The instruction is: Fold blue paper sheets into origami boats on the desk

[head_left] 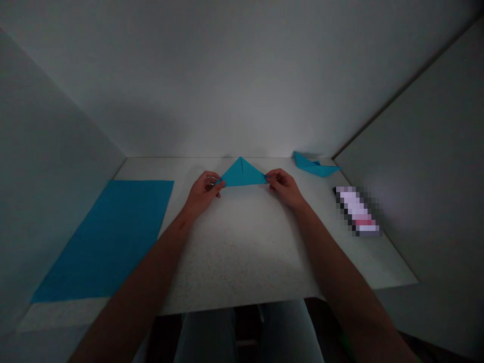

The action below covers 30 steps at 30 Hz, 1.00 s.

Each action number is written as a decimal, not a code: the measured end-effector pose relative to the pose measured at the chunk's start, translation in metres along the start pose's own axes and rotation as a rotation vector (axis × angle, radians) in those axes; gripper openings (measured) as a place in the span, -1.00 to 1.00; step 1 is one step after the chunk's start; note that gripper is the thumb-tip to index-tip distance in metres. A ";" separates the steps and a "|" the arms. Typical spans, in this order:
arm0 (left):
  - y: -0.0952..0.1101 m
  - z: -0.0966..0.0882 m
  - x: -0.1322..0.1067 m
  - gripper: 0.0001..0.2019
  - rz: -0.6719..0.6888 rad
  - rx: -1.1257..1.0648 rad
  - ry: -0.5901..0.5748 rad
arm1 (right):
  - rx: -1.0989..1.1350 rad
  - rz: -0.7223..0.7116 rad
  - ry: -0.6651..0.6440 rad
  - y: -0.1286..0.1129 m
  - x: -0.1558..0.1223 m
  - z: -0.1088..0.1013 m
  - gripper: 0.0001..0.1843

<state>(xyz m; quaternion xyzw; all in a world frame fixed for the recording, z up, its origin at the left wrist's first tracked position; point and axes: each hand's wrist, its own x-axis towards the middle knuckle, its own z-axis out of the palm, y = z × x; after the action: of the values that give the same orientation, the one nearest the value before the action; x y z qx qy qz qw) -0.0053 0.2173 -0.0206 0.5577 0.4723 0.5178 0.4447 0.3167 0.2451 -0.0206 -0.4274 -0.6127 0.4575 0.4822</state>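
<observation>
A blue folded paper [244,175], shaped like a wide triangle with its peak upward, is held between my two hands near the back of the white table. My left hand [206,190] pinches its left corner between thumb and fingers. On the other side, my right hand [284,186] grips the right corner the same way. A short vertical slit or crease line runs down from the peak. The fingertips cover both outer corners of the paper.
A finished blue paper boat [315,166] rests at the back right. In front of it lies a phone-like device [357,210], blurred by pixelation. Flat blue paper [109,237] covers the left of the white table [238,252]. Walls enclose the back and both sides.
</observation>
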 end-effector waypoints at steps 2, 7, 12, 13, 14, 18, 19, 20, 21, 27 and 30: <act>0.001 0.000 -0.001 -0.49 0.000 0.024 0.004 | -0.009 0.004 -0.003 0.001 0.000 0.000 -0.47; 0.005 -0.001 -0.005 -0.53 -0.042 0.078 0.006 | -0.013 0.034 -0.028 0.005 -0.001 0.000 -0.39; 0.008 -0.001 -0.005 -0.52 -0.058 0.111 0.000 | -0.023 0.049 -0.024 0.006 -0.002 0.000 -0.38; 0.008 -0.001 -0.004 -0.52 -0.054 0.107 0.000 | -0.023 0.045 -0.021 0.006 -0.002 0.000 -0.39; 0.008 -0.001 -0.004 -0.52 -0.046 0.099 0.005 | -0.024 0.039 -0.017 0.005 -0.002 0.001 -0.39; 0.007 -0.002 -0.004 -0.51 -0.030 0.086 0.034 | -0.041 0.027 -0.005 0.003 -0.003 0.002 -0.40; 0.007 -0.003 -0.003 -0.50 -0.031 0.089 0.038 | -0.048 0.027 -0.004 0.002 -0.003 0.003 -0.40; 0.007 -0.003 -0.003 -0.50 -0.035 0.092 0.041 | -0.057 0.026 -0.001 0.002 -0.003 0.003 -0.40; 0.007 -0.004 -0.003 -0.49 -0.040 0.094 0.045 | -0.065 0.025 0.004 0.001 -0.004 0.004 -0.40; 0.003 -0.006 0.001 -0.50 -0.066 0.071 0.107 | -0.076 0.035 0.010 -0.004 -0.005 0.006 -0.45; 0.000 -0.006 0.003 -0.53 -0.056 0.063 0.119 | -0.092 0.009 0.022 -0.005 -0.005 0.007 -0.48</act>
<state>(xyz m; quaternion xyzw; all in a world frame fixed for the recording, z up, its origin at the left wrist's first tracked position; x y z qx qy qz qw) -0.0111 0.2207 -0.0199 0.5259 0.5295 0.5225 0.4124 0.3099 0.2382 -0.0179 -0.4569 -0.6257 0.4263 0.4669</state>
